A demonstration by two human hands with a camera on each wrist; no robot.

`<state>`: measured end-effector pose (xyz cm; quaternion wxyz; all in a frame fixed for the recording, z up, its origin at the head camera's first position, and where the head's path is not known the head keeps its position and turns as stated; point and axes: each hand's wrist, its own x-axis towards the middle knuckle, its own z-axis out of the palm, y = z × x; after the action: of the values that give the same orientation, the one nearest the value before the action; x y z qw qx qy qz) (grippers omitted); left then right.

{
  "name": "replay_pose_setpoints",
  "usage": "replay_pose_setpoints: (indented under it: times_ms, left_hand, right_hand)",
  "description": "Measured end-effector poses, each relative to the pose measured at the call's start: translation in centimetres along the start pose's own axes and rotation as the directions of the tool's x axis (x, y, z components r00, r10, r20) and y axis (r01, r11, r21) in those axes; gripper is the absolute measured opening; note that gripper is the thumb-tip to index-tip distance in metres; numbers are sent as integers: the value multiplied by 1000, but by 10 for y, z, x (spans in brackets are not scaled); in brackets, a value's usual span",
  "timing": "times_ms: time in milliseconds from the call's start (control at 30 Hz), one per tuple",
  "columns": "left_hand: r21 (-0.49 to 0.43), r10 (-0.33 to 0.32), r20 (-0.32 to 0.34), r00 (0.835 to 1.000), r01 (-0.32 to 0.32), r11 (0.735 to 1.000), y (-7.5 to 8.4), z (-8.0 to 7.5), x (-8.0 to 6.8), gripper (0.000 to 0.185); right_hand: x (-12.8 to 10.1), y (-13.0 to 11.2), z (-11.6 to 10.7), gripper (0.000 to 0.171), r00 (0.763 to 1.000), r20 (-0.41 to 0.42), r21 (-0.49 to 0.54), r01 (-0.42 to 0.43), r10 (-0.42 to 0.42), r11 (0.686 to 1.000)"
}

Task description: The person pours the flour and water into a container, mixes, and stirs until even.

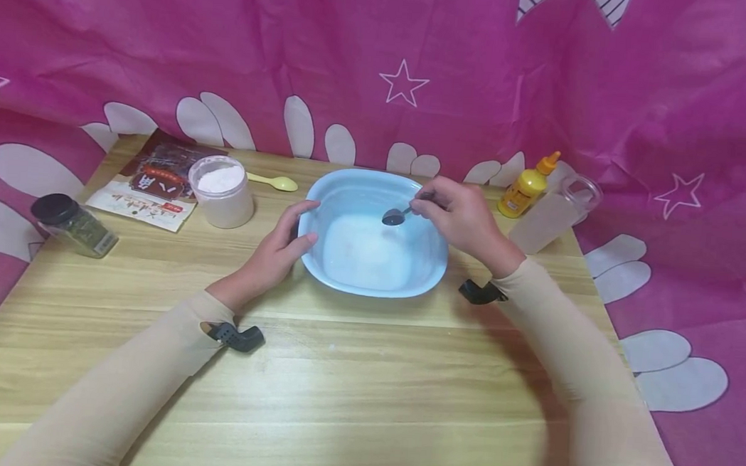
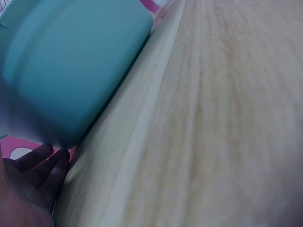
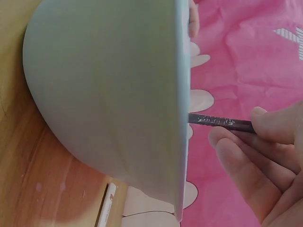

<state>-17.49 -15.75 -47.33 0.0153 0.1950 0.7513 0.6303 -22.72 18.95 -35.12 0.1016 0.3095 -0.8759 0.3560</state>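
A light blue plastic basin [image 1: 370, 283] stands mid-table, its inside bottom looking whitish. My left hand [image 1: 276, 248] holds its left side, thumb and index finger at the rim; in the left wrist view the other fingers [image 2: 47, 165] touch the outer wall low down. With thumb and fingers, my right hand [image 1: 460, 213] pinches the handle of a small metal spoon [image 1: 394, 217]. The spoon's dark-looking bowl hangs over the inside of the basin. From the side, the right wrist view shows the dark handle [image 3: 220, 121] passing behind the basin's rim.
On the left are a black-lidded spice jar [image 1: 73, 225], a printed food packet [image 1: 152, 180], an open tub of white powder [image 1: 224, 195] and a yellow spoon [image 1: 280, 183]. A yellow squeeze bottle [image 1: 524, 191] and a translucent pitcher [image 1: 547, 219] stand behind the right hand. A pink curtain [image 1: 333, 52] hangs behind.
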Motion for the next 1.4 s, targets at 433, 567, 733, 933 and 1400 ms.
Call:
replay_pose_setpoints:
  times_ms: [433,567,733,933,1400]
  left_hand:
    - [-1,-11,7,1000,11,1000,2,-1,-1,59]
    - [1,-8,7,1000,8,1000,2,-1,-1,59]
    - [4,-8,10,1000,8,1000,0,-1,-1,59]
    - [-5,-5,8,1000,5,1000,0,0,-1,59]
    - [-3,5,3,1000,-5,1000,3,0,0,58]
  right_hand:
    - [-19,11,-10,9,990,-134,162,-28,50,986]
    - [-21,13,-15,8,985,-168,152,-20,46,988]
    - [-26,16,-23,12,977,-204,163,-33,67,986]
    - [-30,21,-31,11,959,-281,167,15,33,986]
    - [-41,30,-47,12,930,-362,234,28,60,972]
